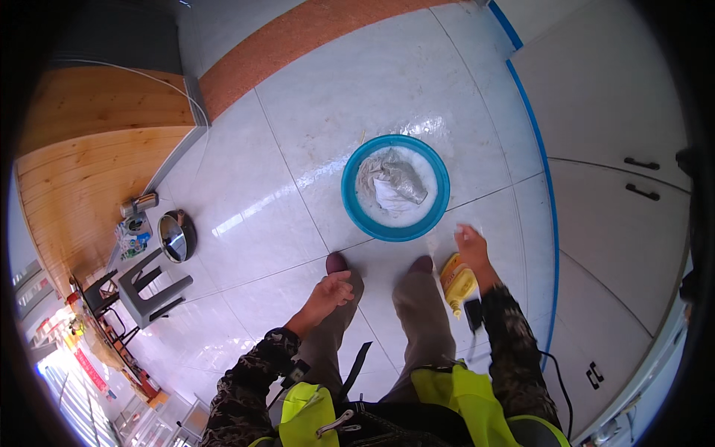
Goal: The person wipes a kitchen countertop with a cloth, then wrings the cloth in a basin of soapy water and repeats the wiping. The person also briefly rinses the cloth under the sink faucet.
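A round teal plastic basin (347,193) stands on the tiled floor in front of my feet. Foamy water fills it, and wet grey and white cloths (394,181) lie bunched in the suds. My left hand (332,291) hangs over my left leg with loosely curled fingers and holds nothing. To the lower right of the basin, my right hand (472,246) is in the air, empty, its fingers partly bent. Below that hand, a yellow plastic detergent bottle (459,279) lies beside my right foot, partly hidden by the hand and wrist.
White cabinets (603,223) with dark handles and blue edging line the right side. At left are a grey plastic stool (134,290), a wok-like pan (177,236), a plastic packet (134,236) and a wooden counter (106,173). A thin white cable droops near the counter.
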Available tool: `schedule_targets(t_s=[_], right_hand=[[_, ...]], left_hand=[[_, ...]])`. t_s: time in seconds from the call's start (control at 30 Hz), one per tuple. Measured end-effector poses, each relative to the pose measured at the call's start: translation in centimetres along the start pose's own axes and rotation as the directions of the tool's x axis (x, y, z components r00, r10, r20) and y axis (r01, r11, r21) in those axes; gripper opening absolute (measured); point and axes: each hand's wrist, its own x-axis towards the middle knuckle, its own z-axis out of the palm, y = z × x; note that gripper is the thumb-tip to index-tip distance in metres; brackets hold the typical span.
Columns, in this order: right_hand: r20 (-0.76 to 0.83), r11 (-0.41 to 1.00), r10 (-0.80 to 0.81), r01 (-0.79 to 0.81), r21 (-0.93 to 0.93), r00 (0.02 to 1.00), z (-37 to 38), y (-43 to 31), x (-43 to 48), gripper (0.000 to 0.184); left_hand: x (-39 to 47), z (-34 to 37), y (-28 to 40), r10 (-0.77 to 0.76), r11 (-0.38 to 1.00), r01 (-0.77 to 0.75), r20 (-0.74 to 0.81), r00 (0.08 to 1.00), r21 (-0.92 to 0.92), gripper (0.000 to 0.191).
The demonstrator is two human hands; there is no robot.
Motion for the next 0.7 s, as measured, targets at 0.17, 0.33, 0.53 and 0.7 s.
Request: schedule_targets(t_s=[0.17, 0.33, 0.53, 0.7], right_hand=[[-0.131, 0.934, 0.343, -0.322, 0.155, 0.930, 11.4, 2.6, 8.8, 0.036], [-0.111, 0.951, 0.140, -0.164, -0.261, 0.984, 18.4, -0.1, 11.8, 0.055], [0.253, 0.811, -0.015, 0.160, -0.563, 0.967, 23.1, 1.0, 13.6, 0.065], [0.299, 0.944, -0.129, 0.209, -0.255, 0.946, 20.7, 1.2, 16.7, 0.056]], left_hand=[[5.7, -3.0, -1.8, -0.093, 0.988, 0.060, -0.231, 0.969, -0.145, 0.040], [11.1, -3.3, -2.1, -0.152, 0.971, 0.120, -0.150, 0.977, -0.205, 0.039], [21.0, -3.8, -4.1, -0.129, 0.979, 0.103, -0.145, 0.981, -0.173, 0.040], [28.3, -2.9, -3.7, -0.149, 0.980, 0.122, -0.168, 0.974, -0.160, 0.049]])
